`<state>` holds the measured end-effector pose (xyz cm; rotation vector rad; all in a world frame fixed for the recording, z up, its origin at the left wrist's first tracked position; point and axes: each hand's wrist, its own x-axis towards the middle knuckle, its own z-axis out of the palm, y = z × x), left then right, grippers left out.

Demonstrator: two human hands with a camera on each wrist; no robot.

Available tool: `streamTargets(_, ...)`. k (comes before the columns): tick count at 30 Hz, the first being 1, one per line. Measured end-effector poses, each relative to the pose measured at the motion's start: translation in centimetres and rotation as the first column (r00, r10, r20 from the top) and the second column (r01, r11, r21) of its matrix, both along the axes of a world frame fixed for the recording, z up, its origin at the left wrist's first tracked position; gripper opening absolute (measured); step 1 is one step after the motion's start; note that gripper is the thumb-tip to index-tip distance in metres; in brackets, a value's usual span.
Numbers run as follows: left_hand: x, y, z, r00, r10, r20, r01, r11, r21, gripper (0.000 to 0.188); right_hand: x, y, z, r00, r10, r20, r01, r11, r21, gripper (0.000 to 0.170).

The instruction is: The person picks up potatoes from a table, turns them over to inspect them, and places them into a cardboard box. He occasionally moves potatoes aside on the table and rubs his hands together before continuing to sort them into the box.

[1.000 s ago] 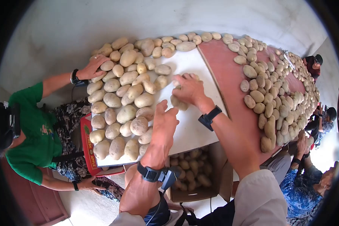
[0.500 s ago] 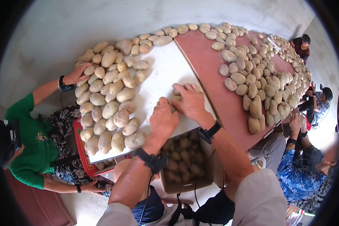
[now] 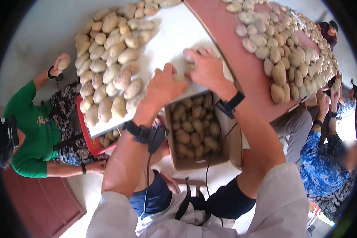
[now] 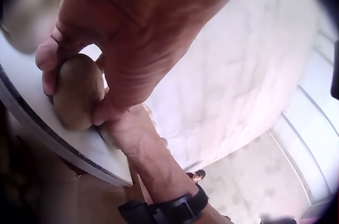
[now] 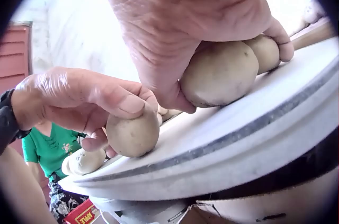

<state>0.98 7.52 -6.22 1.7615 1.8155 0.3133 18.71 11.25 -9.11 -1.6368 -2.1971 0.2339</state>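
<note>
My left hand (image 3: 164, 87) grips a single potato (image 4: 79, 94) between thumb and fingers at the near edge of the white tabletop (image 3: 162, 47). Just to its right, my right hand (image 3: 208, 71) spans two potatoes side by side, a larger one (image 5: 222, 73) by the thumb and a smaller one (image 5: 265, 53) under the fingertips. These sit low over the tabletop. Rows of potatoes (image 3: 111, 73) cover its left part. Below the near edge stands an open cardboard box (image 3: 231, 144) with many potatoes (image 3: 194, 127) inside.
A reddish table (image 3: 222, 31) adjoins on the right, with a large spread of potatoes (image 3: 279, 73). At the left, a person in a green shirt (image 3: 37, 131) holds up a potato (image 3: 63, 64). A red crate (image 3: 92, 144) stands under the left corner. Other people sit at the right.
My left hand, empty a second ago, has come beside the right hand and now grips a potato. Both hands are nearer the table edge. The person in green has lifted a potato off the pile.
</note>
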Motion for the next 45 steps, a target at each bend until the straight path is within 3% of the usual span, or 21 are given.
streamTargets(8,-1.9,-2.4,0.5,0.988,-0.111,0.104,0.114,0.993,-0.016,0.058,-0.3,-2.4,-0.1,0.997,-0.073,-0.035,0.072,0.997,-0.029,0.056)
streamTargets(11,-2.6,-3.7,2.3,0.984,-0.015,0.18,0.028,0.997,-0.069,0.057,0.8,-3.7,0.4,0.985,-0.085,-0.151,0.072,0.994,-0.085,0.057)
streamTargets(13,-3.4,-4.6,3.5,0.933,0.057,0.355,-0.022,0.995,-0.102,0.051,1.9,-4.4,1.1,0.979,-0.048,-0.198,0.045,0.999,-0.022,0.057)
streamTargets(15,-4.0,-5.8,3.9,0.907,0.06,0.416,-0.016,0.994,-0.108,0.049,3.2,-5.4,2.2,0.666,-0.187,-0.722,-0.117,0.93,-0.349,0.056)
streamTargets(16,-4.3,-6.1,4.0,0.847,0.086,0.525,-0.022,0.992,-0.127,0.049,3.6,-6.8,3.5,0.502,-0.285,-0.817,-0.173,0.892,-0.418,0.049)
streamTargets(17,-4.4,-6.4,4.1,0.774,0.112,0.623,-0.026,0.989,-0.145,0.05,4.1,-8.1,4.8,0.508,-0.287,-0.812,-0.17,0.891,-0.421,0.049)
streamTargets(19,-3.9,-7.8,5.0,0.681,0.143,0.718,0.002,0.98,-0.198,0.048,5.8,-10.6,6.2,0.236,-0.51,-0.827,-0.455,0.695,-0.557,0.043)
streamTargets(20,-3.2,-8.6,5.4,0.485,0.212,0.849,0.006,0.969,-0.245,0.048,6.5,-11.8,6.3,0.091,-0.561,-0.823,-0.584,0.64,-0.5,0.038)
streamTargets(21,-2.6,-9.2,5.6,0.26,0.273,0.926,0.019,0.958,-0.287,0.047,6.3,-13.3,6.9,0.091,-0.565,-0.82,-0.581,0.639,-0.504,0.038)
streamTargets(22,-2.1,-9.7,5.6,0.177,0.268,0.947,0.078,0.955,-0.285,0.045,5.8,-15.1,7.9,-0.003,-0.582,-0.813,-0.566,0.672,-0.478,0.038)
streamTargets(24,-1.3,-10.4,5.4,0.154,0.239,0.959,0.147,0.954,-0.262,0.046,5.2,-17.3,7.8,-0.167,-0.595,-0.786,-0.519,0.731,-0.443,0.036)
streamTargets(25,-1.0,-10.9,5.2,0.127,0.213,0.969,0.217,0.947,-0.236,0.047,5.4,-18.1,6.9,-0.172,-0.603,-0.779,-0.523,0.726,-0.447,0.036)
streamTargets(27,-0.5,-11.2,4.7,0.21,0.218,0.953,0.206,0.943,-0.261,0.046,5.8,-19.0,4.8,-0.346,-0.658,-0.669,-0.603,0.702,-0.379,0.036)
streamTargets(30,0.4,-11.8,3.2,0.446,0.188,0.875,0.227,0.922,-0.314,0.05,5.2,-20.7,2.3,-0.292,-0.703,-0.648,-0.595,0.664,-0.452,0.037)
streamTargets(33,1.0,-12.0,2.8,0.482,0.228,0.846,0.211,0.907,-0.365,0.052,4.7,-21.9,1.3,-0.227,-0.749,-0.623,-0.582,0.617,-0.53,0.039)
streamTargets(35,1.1,-12.0,3.2,0.471,0.236,0.85,0.225,0.899,-0.375,0.051,4.2,-23.3,2.0,-0.047,-0.649,-0.76,-0.471,0.685,-0.556,0.039)
streamTargets(37,1.1,-12.3,3.6,0.429,0.259,0.866,0.19,0.911,-0.366,0.049,4.8,-23.7,0.9,-0.031,-0.648,-0.761,-0.518,0.662,-0.542,0.041)
streamTargets(39,1.0,-12.1,3.8,0.474,0.241,0.847,0.166,0.92,-0.354,0.047,5.1,-24.7,-0.6,-0.057,-0.791,-0.609,-0.695,0.47,-0.544,0.041)
streamTargets(41,0.4,-11.7,3.4,0.534,0.231,0.813,0.174,0.911,-0.373,0.048,4.5,-26.9,-2.1,-0.085,-0.807,-0.585,-0.756,0.434,-0.49,0.044)
streamTargets(43,0.3,-11.9,3.5,0.573,0.221,0.789,0.147,0.92,-0.364,0.047,3.5,-29.2,-2.6,0.024,-0.878,-0.479,-0.776,0.286,-0.563,0.049)
streamTargets(45,0.0,-12.0,3.3,0.657,0.126,0.743,0.2,0.921,-0.334,0.046,3.0,-31.0,-2.7,0.061,-0.876,-0.478,-0.795,0.246,-0.554,0.05)
